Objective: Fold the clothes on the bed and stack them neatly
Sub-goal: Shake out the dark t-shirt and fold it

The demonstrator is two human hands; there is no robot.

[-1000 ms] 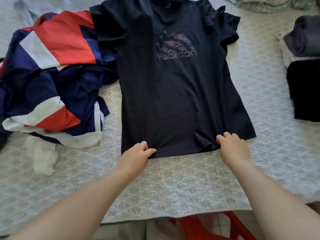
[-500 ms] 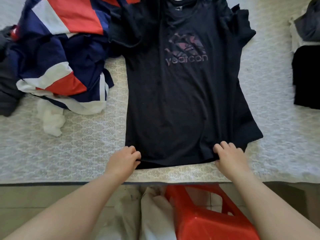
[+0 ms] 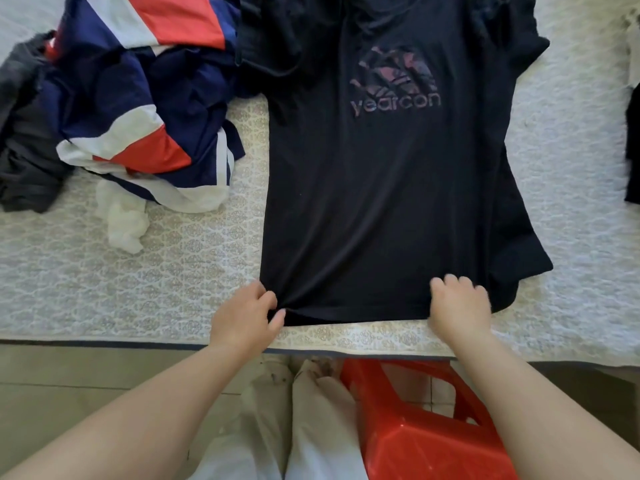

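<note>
Left hand (image 3: 246,315): still pinches hem corner of black T-shirt (image 3: 388,188).
Right hand (image 3: 459,306): still grips hem.
T-shirt: pulled nearer bed (image 3: 104,289) edge.

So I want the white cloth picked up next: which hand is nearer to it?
Left. The left hand pinches the dark T-shirt at its near-left hem corner, on the white cloth's side. The right hand grips the hem farther right, across the shirt.

Dark T-shirt (image 3: 374,202) lies flat, front up, logo visible, hem toward the bed (image 3: 138,289) edge. Crumpled red, white and blue garment (image 3: 145,98) lies left of it.
</note>
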